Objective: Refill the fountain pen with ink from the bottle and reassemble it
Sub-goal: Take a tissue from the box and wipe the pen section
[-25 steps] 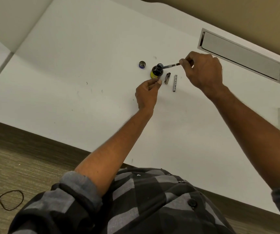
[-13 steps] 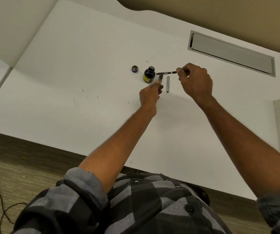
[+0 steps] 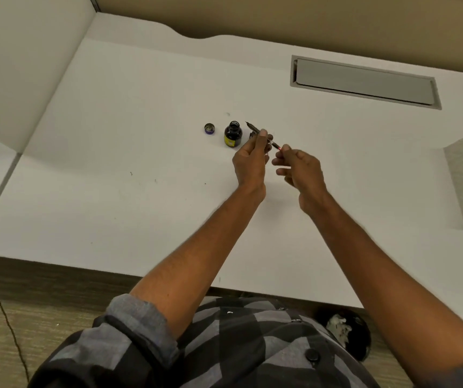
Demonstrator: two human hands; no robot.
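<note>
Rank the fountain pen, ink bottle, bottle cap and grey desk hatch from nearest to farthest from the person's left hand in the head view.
1. fountain pen: gripped in the left hand itself.
2. ink bottle: just beyond the hand, slightly to its left.
3. bottle cap: further left, past the bottle.
4. grey hatch: far back on the right of the desk.

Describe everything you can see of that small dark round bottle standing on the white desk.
The small dark round bottle looks like glass, near black, with a yellow label low on its side and a short narrow neck. Its mouth is open, uncapped; it stands upright on the white desk. Its small round purple-rimmed cap lies apart to its left. Only the desk touches it; the left hand, gripping the thin dark pen part, is close on its right.
</note>
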